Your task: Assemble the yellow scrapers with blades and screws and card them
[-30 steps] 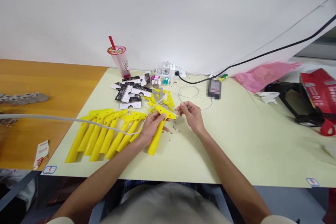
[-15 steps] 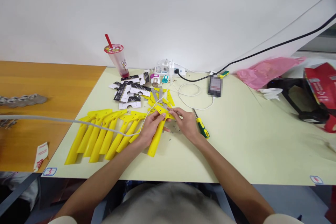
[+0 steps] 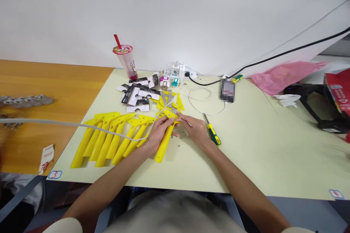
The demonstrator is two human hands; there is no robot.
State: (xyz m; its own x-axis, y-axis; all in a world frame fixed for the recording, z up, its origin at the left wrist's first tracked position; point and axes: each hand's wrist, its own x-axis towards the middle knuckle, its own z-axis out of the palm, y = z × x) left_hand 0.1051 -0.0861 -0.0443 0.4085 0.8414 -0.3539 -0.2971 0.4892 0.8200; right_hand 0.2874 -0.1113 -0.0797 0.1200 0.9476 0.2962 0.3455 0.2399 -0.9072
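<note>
1. Scraper (image 3: 163, 149), yellow: we find it before the person, over the table (image 3: 254, 145). Long axis runs near to far; handle end points toward the person, leaning slightly left. Head lies at the far end, set crosswise.
2. Left hand (image 3: 157, 133): closed around the scraper just below its head, thumb on top.
3. Right hand (image 3: 197, 130): fingers bent in at the head's right end; we cannot tell whether they pinch anything.
4. Screwdriver (image 3: 212, 133): lies just beside the right hand, tip pointing away from the person.
5. Handles (image 3: 102, 145), yellow: we see a row at left, near ends likewise leaning left.
</note>
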